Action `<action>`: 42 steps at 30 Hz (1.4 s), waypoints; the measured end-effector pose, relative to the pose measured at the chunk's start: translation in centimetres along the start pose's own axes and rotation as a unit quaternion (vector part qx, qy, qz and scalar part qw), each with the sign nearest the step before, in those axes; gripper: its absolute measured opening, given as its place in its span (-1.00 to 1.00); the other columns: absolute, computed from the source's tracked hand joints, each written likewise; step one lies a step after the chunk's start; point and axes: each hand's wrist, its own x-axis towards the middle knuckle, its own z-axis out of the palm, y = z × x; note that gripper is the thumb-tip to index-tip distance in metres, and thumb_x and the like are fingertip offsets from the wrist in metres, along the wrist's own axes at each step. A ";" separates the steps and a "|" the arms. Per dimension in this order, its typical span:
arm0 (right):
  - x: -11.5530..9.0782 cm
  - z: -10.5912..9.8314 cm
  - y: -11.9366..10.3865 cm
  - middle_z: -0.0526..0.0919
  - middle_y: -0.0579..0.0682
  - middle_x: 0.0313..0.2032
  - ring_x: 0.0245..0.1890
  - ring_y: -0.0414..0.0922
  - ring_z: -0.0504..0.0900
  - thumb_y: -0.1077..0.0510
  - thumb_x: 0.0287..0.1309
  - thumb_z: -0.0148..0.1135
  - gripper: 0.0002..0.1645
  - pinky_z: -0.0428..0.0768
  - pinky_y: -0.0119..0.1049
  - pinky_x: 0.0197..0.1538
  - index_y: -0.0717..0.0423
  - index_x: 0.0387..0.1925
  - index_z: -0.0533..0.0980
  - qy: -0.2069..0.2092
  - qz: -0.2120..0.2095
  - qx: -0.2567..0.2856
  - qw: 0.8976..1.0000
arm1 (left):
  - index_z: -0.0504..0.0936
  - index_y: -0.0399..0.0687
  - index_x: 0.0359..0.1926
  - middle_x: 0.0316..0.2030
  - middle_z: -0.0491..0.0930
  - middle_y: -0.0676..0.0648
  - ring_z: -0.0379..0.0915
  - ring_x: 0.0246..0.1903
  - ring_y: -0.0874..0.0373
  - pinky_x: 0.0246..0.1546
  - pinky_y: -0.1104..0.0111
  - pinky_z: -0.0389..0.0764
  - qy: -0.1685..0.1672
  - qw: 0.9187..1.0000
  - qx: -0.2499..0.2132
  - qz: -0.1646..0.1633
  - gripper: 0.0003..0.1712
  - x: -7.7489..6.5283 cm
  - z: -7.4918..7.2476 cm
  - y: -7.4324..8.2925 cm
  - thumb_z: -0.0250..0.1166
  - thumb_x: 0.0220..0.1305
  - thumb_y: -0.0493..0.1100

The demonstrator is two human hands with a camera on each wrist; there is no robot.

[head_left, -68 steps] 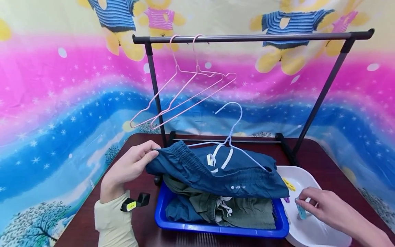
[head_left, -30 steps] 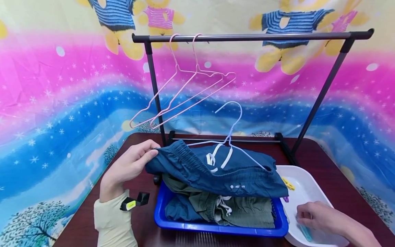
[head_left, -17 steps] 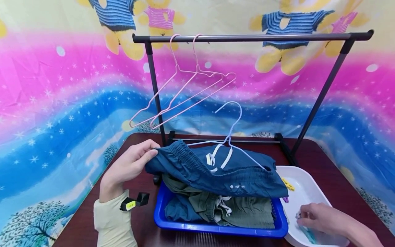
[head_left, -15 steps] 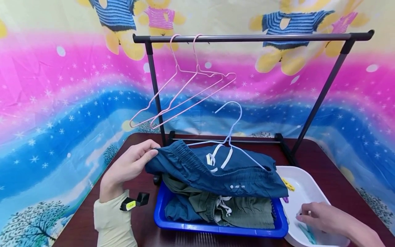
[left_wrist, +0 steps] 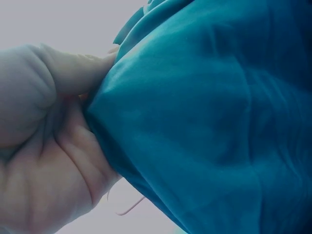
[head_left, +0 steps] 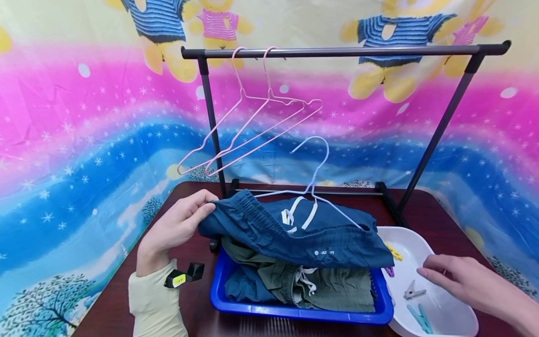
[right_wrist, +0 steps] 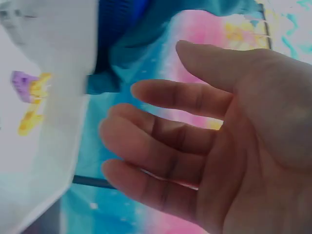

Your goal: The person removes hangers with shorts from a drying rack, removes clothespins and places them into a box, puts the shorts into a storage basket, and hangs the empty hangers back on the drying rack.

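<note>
My left hand (head_left: 181, 222) pinches the waistband corner of dark blue drawstring shorts (head_left: 345, 248); in the left wrist view the blue cloth (left_wrist: 185, 117) stretches taut from thumb and fingers. A pale lilac wire hanger (head_left: 322, 164) stands in the waist opening, its hook upright and its lower part hidden by cloth. My right hand (head_left: 459, 281) hovers over the white tray (head_left: 414, 238), fingers loosely bent and holding nothing, as the right hand (right_wrist: 195, 136) also shows in its wrist view. Below it lie a grey clothespin (head_left: 414, 293) and a teal clothespin (head_left: 419, 319).
A blue basket (head_left: 303, 312) with folded olive shorts (head_left: 337, 290) sits under the blue shorts. Yellow (head_left: 393, 252) and purple clothespins (head_left: 389, 271) lie by the tray's left side. Two pink hangers (head_left: 236, 152) hang from the black rack (head_left: 345, 51) behind.
My right hand has let go of the teal clothespin in the tray, lingered around the grey one, then risen off with nothing in it. My left hand keeps its pinch on the shorts.
</note>
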 end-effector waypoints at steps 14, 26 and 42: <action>-0.6 -3.1 -4.0 0.63 -0.30 -0.37 -0.46 -0.52 0.41 -0.01 0.27 0.27 -0.91 0.50 -0.45 -0.45 -0.19 -0.21 0.62 0.164 -0.048 -0.021 0.985 | 0.51 -0.04 -0.15 -0.62 0.24 0.11 0.27 -0.59 0.25 -0.40 0.38 0.37 0.006 1.000 -0.007 0.004 -0.84 0.0 -0.1 0.4 0.02 0.47 -0.33; 0.4 -4.9 -6.3 0.66 -0.28 -0.27 -0.35 -0.51 0.47 -0.04 0.25 0.29 -0.81 0.55 -0.43 -0.38 -0.27 -0.09 0.60 0.212 -0.066 0.007 0.975 | 0.51 -0.04 -0.13 -0.63 0.20 0.14 0.24 -0.60 0.24 -0.42 0.34 0.35 0.022 1.000 -0.008 -0.015 -0.85 -0.2 -0.1 0.0 0.01 0.49 -0.30; 2.5 -3.7 -7.8 0.67 -0.19 -0.10 -0.25 -0.37 0.59 -0.09 0.34 0.18 -0.66 0.58 -0.40 -0.32 -0.13 0.09 0.54 0.164 -0.106 0.051 0.979 | 0.50 -0.08 -0.12 -0.62 0.19 0.09 0.23 -0.60 0.24 -0.43 0.36 0.36 0.013 1.000 -0.011 0.008 -0.85 0.2 0.0 0.5 0.00 0.48 -0.34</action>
